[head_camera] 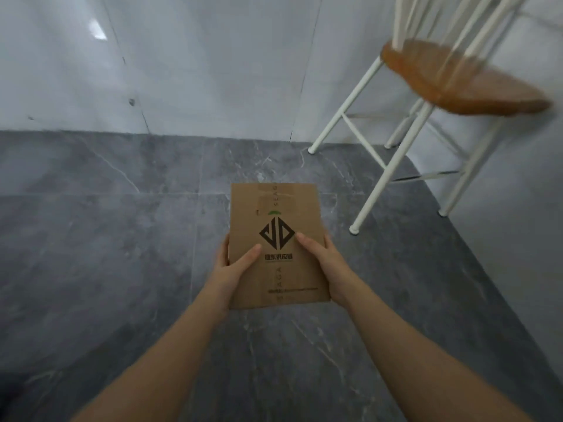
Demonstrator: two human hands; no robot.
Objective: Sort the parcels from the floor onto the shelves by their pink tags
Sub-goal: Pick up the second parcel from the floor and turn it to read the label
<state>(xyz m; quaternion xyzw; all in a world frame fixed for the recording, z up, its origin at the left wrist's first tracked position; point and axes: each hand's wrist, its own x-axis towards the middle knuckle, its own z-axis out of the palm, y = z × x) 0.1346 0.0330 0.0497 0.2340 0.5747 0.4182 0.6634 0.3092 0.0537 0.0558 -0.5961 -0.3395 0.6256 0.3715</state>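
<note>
So we had the cardboard parcel held between both hands, out in front and above the grey tiled floor. Left hand clamped the left edge, thumb lying across the printed top face; right hand mirrored it on the right edge, thumb up near the black diamond logo. Both grips were closed on the near half of the parcel, neither hand nearer than the other. Long axis ran straight away from us, far end overhanging well past the grips, so we judged the load nose-heavy for any turn. No pink tag showed on the upper face; we couldn't tell whether it sat underneath or on a hidden side. No shelves in view either. White-legged chair with a wooden seat stood to the right, apart from the parcel. Next move likely called for flipping the parcel about that long axis to find the tag.
</note>
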